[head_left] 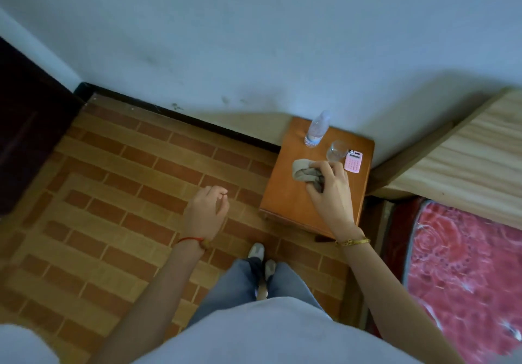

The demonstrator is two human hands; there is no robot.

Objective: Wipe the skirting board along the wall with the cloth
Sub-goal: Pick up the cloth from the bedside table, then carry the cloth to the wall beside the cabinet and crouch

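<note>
Right hand (329,187) grip curled around grey cloth (303,173) on wooden table (285,202).

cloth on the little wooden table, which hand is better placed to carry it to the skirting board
Right. The right hand already grips the cloth on the wooden table. The left hand hangs over the floor holding nothing, though it is nearer the dark skirting board.

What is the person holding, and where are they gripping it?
The right hand grips the grey cloth by its near bunched end on the small wooden table. The left hand holds nothing.
</note>
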